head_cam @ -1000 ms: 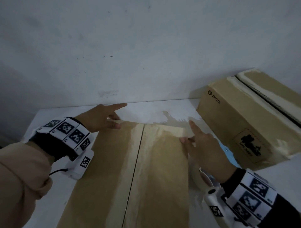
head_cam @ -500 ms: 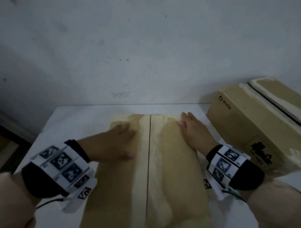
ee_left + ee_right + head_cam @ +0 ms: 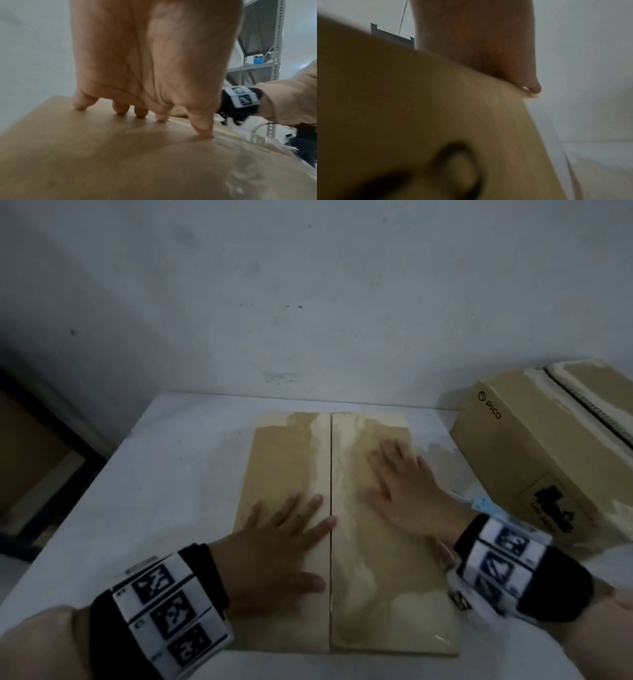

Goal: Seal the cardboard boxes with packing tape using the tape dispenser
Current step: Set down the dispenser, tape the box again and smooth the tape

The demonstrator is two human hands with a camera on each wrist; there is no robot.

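Observation:
A brown cardboard box point(image 3: 284, 460) lies in the middle of the white table, its two top flaps meeting at a dark centre seam with pale tape patches along it. My left hand point(image 3: 284, 529) lies flat on the left flap with straight, spread fingers whose tips reach the seam; the left wrist view shows the fingertips point(image 3: 204, 134) pressing the cardboard point(image 3: 120, 162). My right hand point(image 3: 400, 487) lies flat on the right flap, fingers straight and pointing away. A blue piece point(image 3: 479, 503), perhaps the tape dispenser, shows to the right of my right wrist, mostly hidden.
A second cardboard box point(image 3: 534, 453) marked PICO stands at the right, tilted, with a taped top seam. The white table point(image 3: 164, 474) ends at a white wall behind. A dark opening lies off the left edge. A metal shelf point(image 3: 264, 56) stands behind my right arm.
Both hands have slid back toward me along the flaps, from the box's far edge to its middle. The camera now looks down from higher, so the whole box top shows.

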